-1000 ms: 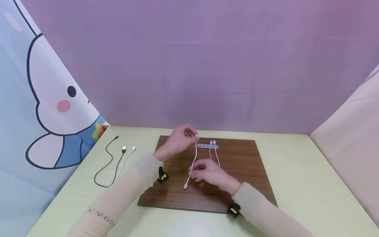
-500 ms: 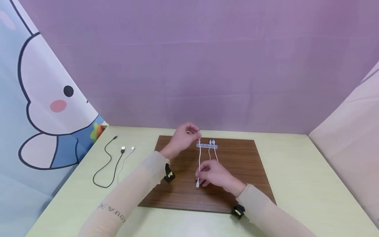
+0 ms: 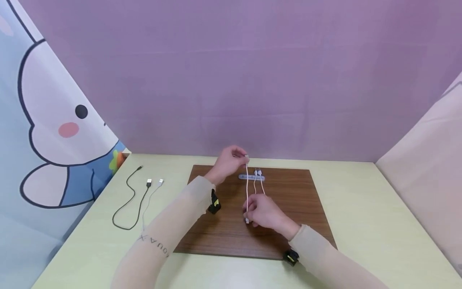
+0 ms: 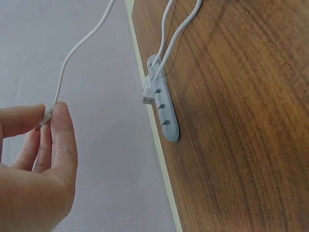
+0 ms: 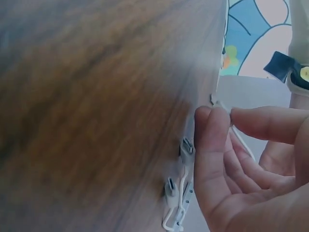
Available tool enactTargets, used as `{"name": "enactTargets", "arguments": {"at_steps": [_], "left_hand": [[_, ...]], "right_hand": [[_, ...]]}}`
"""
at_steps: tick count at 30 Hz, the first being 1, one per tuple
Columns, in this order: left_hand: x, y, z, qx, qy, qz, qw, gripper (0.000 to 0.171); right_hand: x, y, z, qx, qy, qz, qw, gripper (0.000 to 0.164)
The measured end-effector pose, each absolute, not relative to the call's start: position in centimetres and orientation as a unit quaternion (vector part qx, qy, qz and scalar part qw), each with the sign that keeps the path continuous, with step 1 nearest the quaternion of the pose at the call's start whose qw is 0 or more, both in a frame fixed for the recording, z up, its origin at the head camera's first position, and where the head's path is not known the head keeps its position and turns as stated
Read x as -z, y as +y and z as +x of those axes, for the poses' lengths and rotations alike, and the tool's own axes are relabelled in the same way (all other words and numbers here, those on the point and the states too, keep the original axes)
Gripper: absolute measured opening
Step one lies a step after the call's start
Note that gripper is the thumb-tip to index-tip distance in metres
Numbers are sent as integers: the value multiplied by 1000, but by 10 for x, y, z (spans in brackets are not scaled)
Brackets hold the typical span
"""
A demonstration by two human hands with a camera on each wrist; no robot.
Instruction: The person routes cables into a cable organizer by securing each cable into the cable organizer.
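Observation:
A white USB cable (image 3: pixel 247 188) is stretched nearly straight between my two hands above the brown wooden board (image 3: pixel 213 237). My left hand (image 3: pixel 231 162) pinches its upper plug (image 4: pixel 47 116) between thumb and fingers, beyond the board's far edge in the left wrist view. Lower down, my right hand (image 3: pixel 266 210) pinches the cable close to its other plug (image 3: pixel 247 220). Between and behind the hands lies a grey-blue cable clip strip (image 4: pixel 166 113) with several slots. Two white cables (image 4: pixel 176 36) sit in slots at one end; the slots towards the other end show bare.
On the pale table (image 3: pixel 371 224), left of the board, lie a looped black USB cable (image 3: pixel 134 194) and a thin white cable (image 3: pixel 148 202), partly behind my left sleeve. Connectors (image 5: pixel 187 150) of the clipped cables rest on the board by my right hand. A purple curtain (image 3: pixel 252 80) hangs behind.
My left hand has moved right and slightly up with the upper plug. The right hand has shifted right, and the held cable now runs upright instead of slanting.

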State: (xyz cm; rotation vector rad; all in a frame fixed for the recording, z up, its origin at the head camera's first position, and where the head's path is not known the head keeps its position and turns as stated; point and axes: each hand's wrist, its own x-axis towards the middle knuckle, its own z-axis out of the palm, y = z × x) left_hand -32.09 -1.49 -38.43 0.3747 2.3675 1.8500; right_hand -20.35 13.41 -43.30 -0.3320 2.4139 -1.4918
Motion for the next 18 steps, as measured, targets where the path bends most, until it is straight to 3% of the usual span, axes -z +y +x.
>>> {"name": "enactTargets", "arguments": {"at_steps": [8, 18], "left_hand": [[391, -9, -329, -594, 793, 122, 58, 19], [405, -3, -335, -535, 836, 112, 54, 16]], "right_hand": [[425, 136, -199, 480, 862, -84, 137, 4], [424, 137, -196, 446, 882, -75, 133, 11]]}}
